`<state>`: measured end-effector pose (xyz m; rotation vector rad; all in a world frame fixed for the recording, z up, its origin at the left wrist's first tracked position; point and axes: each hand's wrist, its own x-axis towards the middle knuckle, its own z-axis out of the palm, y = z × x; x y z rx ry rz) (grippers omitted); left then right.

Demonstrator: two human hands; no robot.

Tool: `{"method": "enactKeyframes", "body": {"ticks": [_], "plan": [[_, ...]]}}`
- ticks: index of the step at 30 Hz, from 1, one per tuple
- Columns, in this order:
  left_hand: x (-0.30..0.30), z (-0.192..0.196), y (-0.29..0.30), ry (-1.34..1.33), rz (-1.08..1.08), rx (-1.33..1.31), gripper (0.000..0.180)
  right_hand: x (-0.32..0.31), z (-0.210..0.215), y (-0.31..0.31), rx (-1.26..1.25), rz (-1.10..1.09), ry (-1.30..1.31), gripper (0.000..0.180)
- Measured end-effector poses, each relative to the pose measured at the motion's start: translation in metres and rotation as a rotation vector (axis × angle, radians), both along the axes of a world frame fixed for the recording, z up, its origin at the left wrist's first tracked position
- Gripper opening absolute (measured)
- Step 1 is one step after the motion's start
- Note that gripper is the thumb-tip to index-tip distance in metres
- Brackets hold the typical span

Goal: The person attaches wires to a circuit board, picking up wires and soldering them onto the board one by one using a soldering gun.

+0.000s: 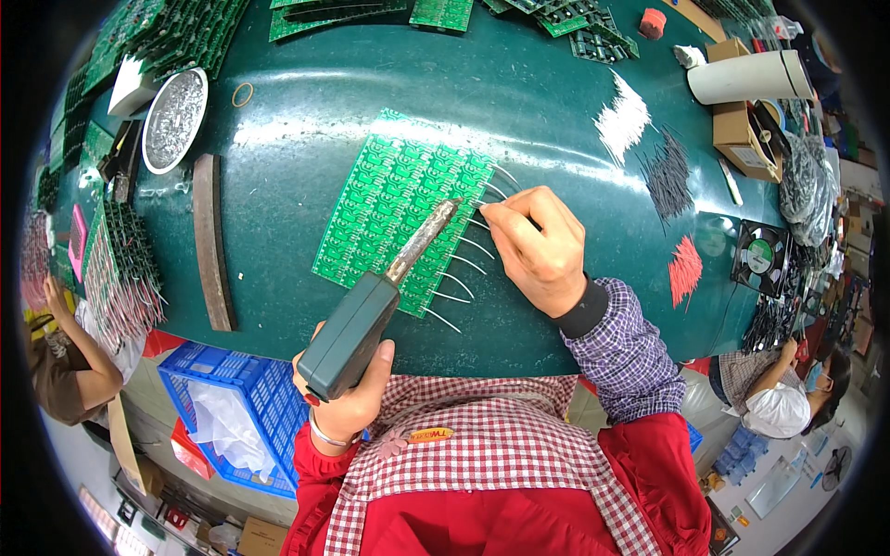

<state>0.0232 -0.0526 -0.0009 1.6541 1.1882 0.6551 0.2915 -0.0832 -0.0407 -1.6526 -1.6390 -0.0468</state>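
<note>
A green circuit board panel (371,204) lies tilted on the dark green table. Several short white wires (476,268) stick out along its right edge. My left hand (357,400) is closed round the dark green body of a soldering gun (350,335). The gun's metal barrel slants up across the panel, its tip close to the upper right edge. Beside that tip, my right hand (542,246) pinches a thin white wire against the board's edge. Most of this wire is hidden by my fingers.
Piles of white wires (622,119), black wires (667,178) and red wires (684,271) lie at right, near a fan (761,257). At left are a metal bar (213,243) and a round dish (151,153) of metallic bits. Stacked boards (185,42) line the far left; co-workers sit on both sides.
</note>
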Motion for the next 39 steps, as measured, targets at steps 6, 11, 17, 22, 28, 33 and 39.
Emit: {"method": "enactKeyframes", "body": {"ticks": [6, 11, 17, 22, 28, 33, 39], "plan": [[-0.0001, -0.0012, 0.0001, 0.016, -0.013, 0.021, 0.025, 0.0000, 0.0009, 0.0012, 0.029, 0.008, 0.016, 0.023], [0.0030, 0.0008, -0.0010, -0.024, 0.012, -0.048, 0.026, 0.0005, 0.0001, 0.0015, 0.036, 0.011, 0.010, 0.022], [0.0061, 0.0018, 0.0006, -0.027, -0.009, -0.050, 0.024, 0.0011, 0.0000, 0.0008, 0.039, 0.023, 0.008, 0.023], [0.0070, 0.0017, 0.0009, -0.025, -0.011, -0.057, 0.023, 0.0006, -0.0002, 0.0012, 0.045, 0.026, 0.010, 0.024], [0.0053, 0.0003, -0.0004, -0.028, -0.012, -0.055, 0.023, 0.0005, -0.0002, 0.0011, 0.044, 0.025, 0.014, 0.024], [0.0016, -0.0021, -0.0018, 0.002, -0.012, 0.023, 0.024, 0.0005, -0.0005, 0.0010, 0.043, 0.026, 0.012, 0.024], [-0.0005, -0.0041, -0.0043, -0.022, 0.015, -0.003, 0.025, 0.0005, -0.0011, 0.0012, 0.049, 0.025, 0.016, 0.024]]}}
